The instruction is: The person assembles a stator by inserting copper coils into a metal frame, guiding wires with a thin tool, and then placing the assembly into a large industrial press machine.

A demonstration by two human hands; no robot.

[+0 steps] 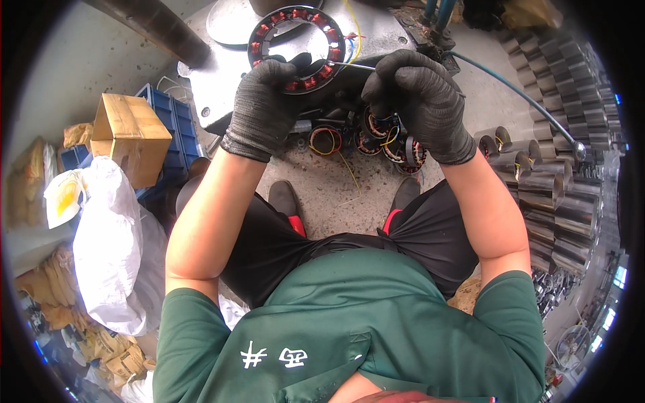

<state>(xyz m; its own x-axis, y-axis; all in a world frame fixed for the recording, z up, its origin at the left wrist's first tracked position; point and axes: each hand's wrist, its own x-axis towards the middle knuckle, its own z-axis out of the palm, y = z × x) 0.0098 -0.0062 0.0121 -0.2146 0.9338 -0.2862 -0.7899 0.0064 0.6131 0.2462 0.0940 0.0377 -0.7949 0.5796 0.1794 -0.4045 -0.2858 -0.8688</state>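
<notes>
My left hand (263,101), in a dark knit glove, grips the lower rim of a ring-shaped motor stator (295,41) with red-brown copper windings, held over a grey metal bench plate (228,64). My right hand (418,101), also gloved, pinches a thin metal rod tool (351,65) whose tip touches the stator's right side. Coloured lead wires (352,40) trail off the stator's upper right. Below the hands, several more wound stators (376,138) lie on the concrete floor.
A cardboard box (129,134) sits on blue plastic crates (176,131) at left, with white sacks (107,235) below. Rows of shiny metal cylinders (557,195) fill the right. A blue hose (517,94) runs across the upper right.
</notes>
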